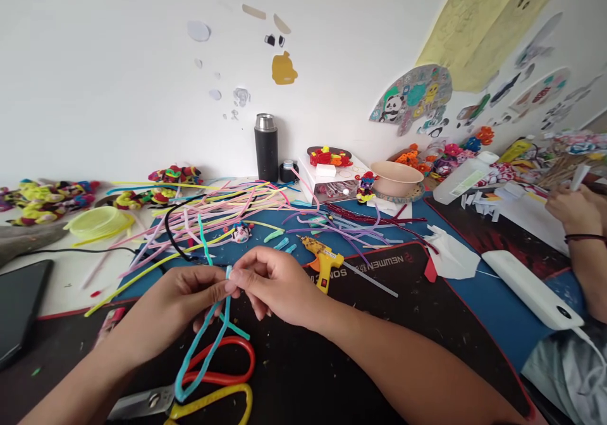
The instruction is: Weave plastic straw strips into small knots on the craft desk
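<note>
Between my hands is a light-blue pipe cleaner (188, 363) bent into a long loop that hangs down over the scissors. My left hand (183, 295) pinches it near its upper end. Thumb and fingertips of my right hand (272, 283) close on the same end, touching the left fingers. A teal pipe cleaner piece (204, 238) sticks up behind the left fingers, and another teal end shows below. Scissors (213, 374) with one red and one yellow handle lie on the black mat under the loop. A yellow glue gun (327, 264) lies just beyond my right hand.
Many pink, yellow and purple pipe cleaners (222, 203) spread across the back. A black thermos (266, 150), a beige bowl (396, 178) and a white bottle (465, 178) stand near the wall. At left lies a phone (23, 311); at right, a white power bank (531, 289) near another person's hand (576, 207).
</note>
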Motion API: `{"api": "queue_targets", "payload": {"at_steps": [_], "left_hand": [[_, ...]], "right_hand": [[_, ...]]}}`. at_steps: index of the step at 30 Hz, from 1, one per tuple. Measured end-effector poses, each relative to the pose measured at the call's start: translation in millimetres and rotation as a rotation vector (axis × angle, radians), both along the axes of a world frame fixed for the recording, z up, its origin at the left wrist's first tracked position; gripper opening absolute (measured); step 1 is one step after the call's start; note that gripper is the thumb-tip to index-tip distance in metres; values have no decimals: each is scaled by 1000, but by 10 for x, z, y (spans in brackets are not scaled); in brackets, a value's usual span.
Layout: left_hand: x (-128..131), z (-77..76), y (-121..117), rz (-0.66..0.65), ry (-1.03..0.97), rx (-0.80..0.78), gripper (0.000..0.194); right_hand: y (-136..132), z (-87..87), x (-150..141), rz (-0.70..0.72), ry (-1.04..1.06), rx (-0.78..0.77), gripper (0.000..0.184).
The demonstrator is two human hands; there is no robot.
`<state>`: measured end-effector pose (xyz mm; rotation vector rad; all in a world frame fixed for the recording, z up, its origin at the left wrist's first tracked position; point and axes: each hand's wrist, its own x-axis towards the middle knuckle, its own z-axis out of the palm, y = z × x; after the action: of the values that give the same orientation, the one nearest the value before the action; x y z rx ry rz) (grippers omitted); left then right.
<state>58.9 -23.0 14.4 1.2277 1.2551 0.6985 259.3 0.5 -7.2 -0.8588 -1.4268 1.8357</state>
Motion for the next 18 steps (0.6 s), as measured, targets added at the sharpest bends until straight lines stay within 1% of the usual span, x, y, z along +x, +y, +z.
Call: {"api": "queue_targets", "payload": {"at_steps": [3,5,12,18], "left_hand": [[-9,12,26,0,26,73,42],[-10,13,35,1,45,86,43],[-45,-46,10,-29,86,90,41],[-70,-144,14,-106,168,30,41]], "right_hand": [[-8,-17,2,-25,-10,49,42],[-7,-32,4,-25,-17,55,39],[2,-83,5,-44,-32,77,37],[-12,-144,-1,-57,-72,116,36]]}}
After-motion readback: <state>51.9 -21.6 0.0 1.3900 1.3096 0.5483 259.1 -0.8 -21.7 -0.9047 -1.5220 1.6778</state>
